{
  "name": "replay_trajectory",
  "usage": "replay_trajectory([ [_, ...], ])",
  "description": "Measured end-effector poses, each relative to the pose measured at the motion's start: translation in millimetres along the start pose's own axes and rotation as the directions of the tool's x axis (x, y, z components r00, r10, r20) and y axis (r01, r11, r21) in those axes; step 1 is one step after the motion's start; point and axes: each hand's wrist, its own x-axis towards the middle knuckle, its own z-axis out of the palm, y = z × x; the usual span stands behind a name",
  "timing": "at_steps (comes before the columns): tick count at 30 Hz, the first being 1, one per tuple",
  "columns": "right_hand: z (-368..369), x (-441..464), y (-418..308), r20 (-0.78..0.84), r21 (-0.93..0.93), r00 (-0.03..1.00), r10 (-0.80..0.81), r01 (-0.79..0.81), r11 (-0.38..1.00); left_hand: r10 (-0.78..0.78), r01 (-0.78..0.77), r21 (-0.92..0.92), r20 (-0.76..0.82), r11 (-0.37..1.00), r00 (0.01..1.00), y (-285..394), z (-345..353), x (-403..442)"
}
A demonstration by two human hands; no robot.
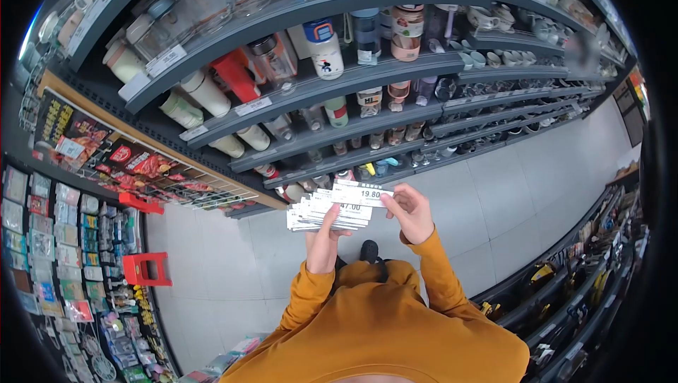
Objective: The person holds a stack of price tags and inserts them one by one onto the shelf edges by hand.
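Note:
My left hand (323, 247) is closed around a fanned stack of white price tags (305, 215), its thumb lying on top. Pinched between the thumb and fingers of my right hand (412, 213) is the right end of one price tag (357, 194) marked 19.80. That tag overlaps the upper right of the stack, just above another one reading 47.00. Both hands are in front of my chest, over the floor, with the shelves of bottles beyond them. The undersides of the tags and most of my left fingers are hidden.
Curved grey shelves (296, 86) with bottles, cups and glasses stand ahead. Two red stools (147, 270) are on the left, beside racks of small packaged goods (67, 256). More shelving (565, 298) lines the right. Pale tiled floor (452, 206) lies between.

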Motion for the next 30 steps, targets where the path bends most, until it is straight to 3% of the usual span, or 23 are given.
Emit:
replay_trajectory([
  [8, -29, 3, 19, -0.12, 0.031, 0.991, 0.055, -0.052, 0.998, -0.1, 0.1, -0.008, 0.048, 0.995, 0.994, -15, -7, 22],
  [14, -14, 27, 12, -0.038, -0.021, 0.993, 0.116, -0.117, 0.993, -0.136, 0.136, -0.017, 0.023, 0.991, 0.99, -10, -18, 44],
  [17, -15, 45, 25, -0.021, -0.132, 0.996, 0.088, -0.09, 0.987, -0.174, 0.174, 0.001, 0.047, 0.985, 0.984, -3, -21, 62],
  [21, -31, 81, 39, -0.132, -0.076, 0.991, 0.004, -0.014, 0.997, -0.183, 0.181, 0.045, 0.052, 0.982, 0.982, 9, -26, 98],
  [24, -61, 117, 56, -0.17, -0.182, 0.982, -0.079, 0.048, 0.982, -0.177, 0.173, 0.065, 0.06, 0.983, 0.982, 20, -33, 113],
  [27, -87, 146, 64, -0.173, -0.58, 0.961, -0.216, 0.077, 0.811, -0.203, 0.197, 0.079, 0.072, 0.977, 0.977, 27, -35, 128],
  [30, -122, 177, 93, -0.173, -0.699, 0.953, -0.251, 0.061, 0.713, -0.234, 0.225, 0.102, 0.092, 0.969, 0.968, 25, -41, 143],
])
